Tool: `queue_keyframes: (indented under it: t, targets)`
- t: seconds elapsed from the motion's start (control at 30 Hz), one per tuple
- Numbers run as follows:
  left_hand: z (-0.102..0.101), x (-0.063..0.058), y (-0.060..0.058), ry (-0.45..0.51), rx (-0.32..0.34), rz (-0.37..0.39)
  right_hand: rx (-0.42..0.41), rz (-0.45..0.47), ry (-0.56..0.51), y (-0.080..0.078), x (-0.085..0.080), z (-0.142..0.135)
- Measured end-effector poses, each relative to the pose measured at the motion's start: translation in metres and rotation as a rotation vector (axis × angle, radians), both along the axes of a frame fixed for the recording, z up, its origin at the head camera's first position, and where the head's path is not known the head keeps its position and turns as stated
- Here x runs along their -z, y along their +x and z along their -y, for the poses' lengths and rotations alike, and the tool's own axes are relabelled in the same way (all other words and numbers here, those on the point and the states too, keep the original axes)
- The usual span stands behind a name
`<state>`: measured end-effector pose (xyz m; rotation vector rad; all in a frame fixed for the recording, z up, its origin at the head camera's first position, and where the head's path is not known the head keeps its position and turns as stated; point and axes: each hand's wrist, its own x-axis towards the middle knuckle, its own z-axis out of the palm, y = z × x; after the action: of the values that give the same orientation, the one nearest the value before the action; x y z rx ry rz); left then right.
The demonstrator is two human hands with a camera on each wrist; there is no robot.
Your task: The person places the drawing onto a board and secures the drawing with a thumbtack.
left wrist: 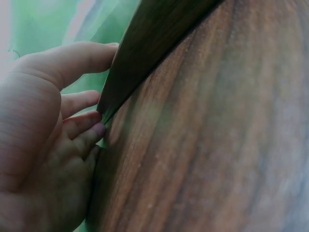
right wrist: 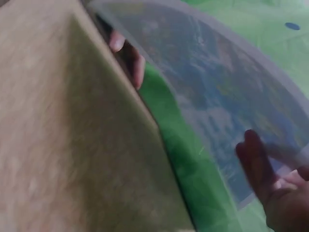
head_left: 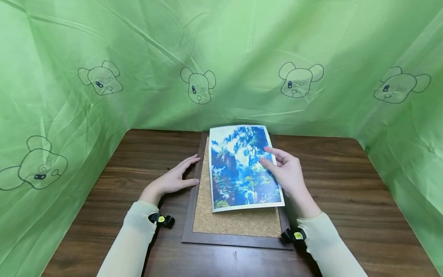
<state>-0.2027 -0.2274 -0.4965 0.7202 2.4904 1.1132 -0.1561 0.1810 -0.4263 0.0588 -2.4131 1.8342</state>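
A printed landscape picture [head_left: 238, 165], blue with a white border, is raised over a cork board [head_left: 235, 223] in a dark brown frame [head_left: 238, 241]. My right hand [head_left: 290, 173] pinches the picture near its right edge, thumb and index finger on the printed side. From below, the right wrist view shows the picture's curved sheet [right wrist: 203, 82] apart from the cork, with right-hand fingers under it. My left hand [head_left: 173, 177] touches the frame's left side with extended fingers; close up, the thumb and fingertips of that hand [left wrist: 48, 125] meet the frame's edge.
Beneath the frame lies a dark wood-grain table [head_left: 346, 184]. Green fabric [head_left: 238, 46] printed with bear-head outlines hangs at the back and both sides. Black wrist straps [head_left: 167, 221] sit at the cuffs of pale sleeves.
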Motion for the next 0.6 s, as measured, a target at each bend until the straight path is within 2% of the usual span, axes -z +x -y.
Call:
queue_keyframes:
  t: [0.13,0.23,0.43,0.6]
  targets:
    - [0.0,0.0,0.0,-0.013,-0.004,-0.003,-0.064,0.062,0.26,-0.003,0.013,-0.008]
    - [0.0,0.0,0.0,-0.018,-0.004,0.003,-0.135,0.123,0.361,-0.004,0.018,-0.015]
    - [0.0,0.001,0.0,-0.01,0.0,0.01,-0.227,0.286,0.253,-0.006,0.019,-0.027]
    - [0.0,0.001,-0.001,-0.007,-0.003,0.005,-0.224,0.309,0.26,-0.008,0.022,-0.029]
